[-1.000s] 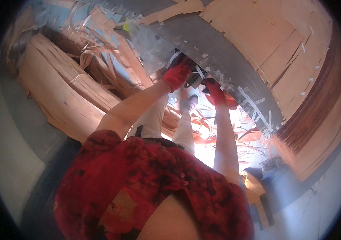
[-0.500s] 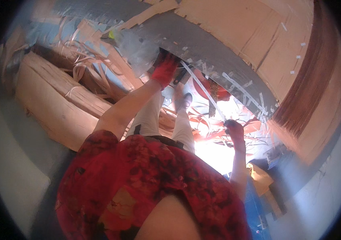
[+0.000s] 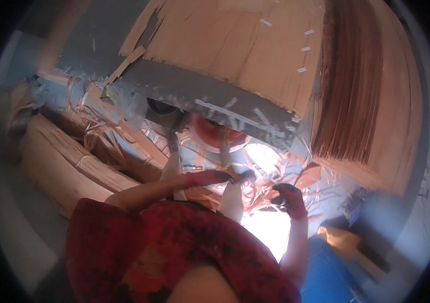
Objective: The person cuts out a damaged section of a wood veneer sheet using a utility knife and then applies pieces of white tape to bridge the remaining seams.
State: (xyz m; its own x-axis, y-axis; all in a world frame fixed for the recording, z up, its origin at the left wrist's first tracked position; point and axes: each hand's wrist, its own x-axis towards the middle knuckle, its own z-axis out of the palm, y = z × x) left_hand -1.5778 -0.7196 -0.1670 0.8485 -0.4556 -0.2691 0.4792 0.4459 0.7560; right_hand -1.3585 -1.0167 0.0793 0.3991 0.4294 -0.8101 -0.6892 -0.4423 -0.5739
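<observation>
My left hand (image 3: 210,178), in a red and dark glove, is held low in front of my body above my legs. Its fingers point right and are smeared, so any small thing in them is hidden. To the right, my right hand (image 3: 290,198) in a similar glove has curled fingers with a gap between them; nothing shows in the gap. Beyond both hands is the grey worktable (image 3: 174,81), with a thin wood veneer sheet (image 3: 225,45) lying on it. White tape strips (image 3: 235,117) stick along its near edge.
A tall stack of reddish-brown veneer (image 3: 351,91) stands at the right. Veneer bundles (image 3: 68,156) lie on the floor at left among loose shavings (image 3: 119,131). Beneath the table edge is a round red object (image 3: 212,135). A blue object (image 3: 326,267) sits at lower right.
My left hand has drawn back from the table edge toward my body. The white strip that stretched to my right hand no longer shows there. My right hand has come slightly nearer; the view has shifted.
</observation>
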